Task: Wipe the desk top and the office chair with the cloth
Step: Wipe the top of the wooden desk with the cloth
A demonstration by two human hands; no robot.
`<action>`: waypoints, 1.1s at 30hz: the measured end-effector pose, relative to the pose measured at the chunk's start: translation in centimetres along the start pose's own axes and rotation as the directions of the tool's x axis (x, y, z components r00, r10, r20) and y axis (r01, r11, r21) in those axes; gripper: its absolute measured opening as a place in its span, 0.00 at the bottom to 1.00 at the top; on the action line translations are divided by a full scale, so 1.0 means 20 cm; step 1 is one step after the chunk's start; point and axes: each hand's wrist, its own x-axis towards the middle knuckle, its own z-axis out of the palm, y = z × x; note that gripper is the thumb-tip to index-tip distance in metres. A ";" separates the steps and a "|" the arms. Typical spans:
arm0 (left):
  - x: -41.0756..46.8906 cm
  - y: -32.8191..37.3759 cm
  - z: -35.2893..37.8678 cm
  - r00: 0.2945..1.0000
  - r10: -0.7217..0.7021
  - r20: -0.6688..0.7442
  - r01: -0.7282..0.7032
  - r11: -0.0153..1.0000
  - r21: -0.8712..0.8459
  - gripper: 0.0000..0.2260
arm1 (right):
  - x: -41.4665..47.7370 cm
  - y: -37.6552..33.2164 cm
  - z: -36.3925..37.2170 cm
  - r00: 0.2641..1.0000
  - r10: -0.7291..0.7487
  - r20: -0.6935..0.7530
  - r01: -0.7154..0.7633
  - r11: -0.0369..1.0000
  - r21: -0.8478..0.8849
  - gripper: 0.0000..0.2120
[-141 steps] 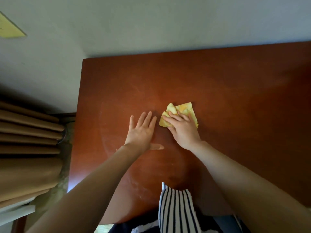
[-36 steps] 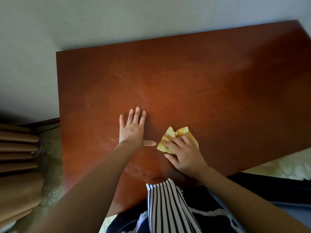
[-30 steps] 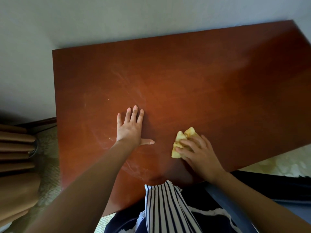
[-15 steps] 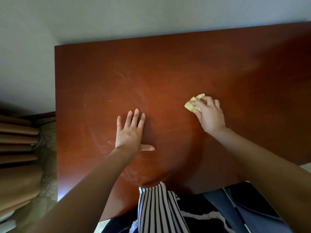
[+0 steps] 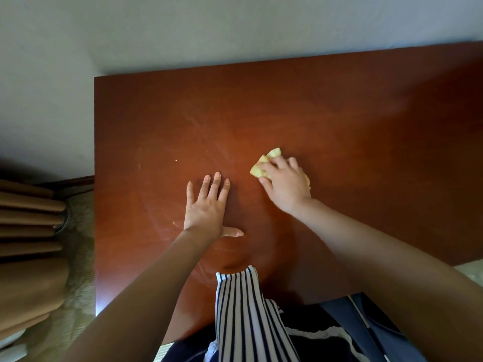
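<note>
A reddish-brown desk top (image 5: 352, 121) fills most of the head view, with faint pale wipe streaks left of centre. My right hand (image 5: 285, 184) presses a crumpled yellow cloth (image 5: 265, 163) onto the desk near its middle, fingers curled over the cloth, which shows mostly beyond my fingertips. My left hand (image 5: 209, 205) lies flat on the wood just left of it, fingers straight and thumb stretched out to the right. No office chair can be made out for certain.
A pale wall (image 5: 235, 27) runs along the desk's far edge and left side. Folded tan curtains (image 5: 28, 231) hang at the left over a patterned floor. My striped clothing (image 5: 243, 314) overlaps the near desk edge.
My right hand swept the cloth from the near edge away across the desk, then back left toward my left hand. My left hand has stayed flat in place.
</note>
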 end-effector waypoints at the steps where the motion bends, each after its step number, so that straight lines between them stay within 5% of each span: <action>1: 0.00 -0.01 -0.01 1.000 0.014 0.014 -0.014 1.000 0.000 0.57 | -0.05 -0.03 0.01 1.000 -0.027 -0.002 0.027 1.000 0.012 0.17; 13: -0.02 -0.06 -0.08 0.990 0.075 0.122 -0.089 0.989 0.118 0.61 | -0.71 -0.18 0.07 0.978 -0.208 -0.009 0.206 0.959 0.195 0.19; 22: -0.02 -0.06 -0.05 0.991 0.074 0.115 -0.089 0.987 0.131 0.62 | -0.82 0.07 0.04 0.996 -0.080 -0.044 0.081 0.996 0.035 0.18; 33: -0.02 -0.06 -0.04 0.992 0.069 0.104 -0.077 0.994 0.076 0.62 | -0.23 0.29 -0.06 0.973 0.230 -0.029 -0.229 0.973 0.045 0.16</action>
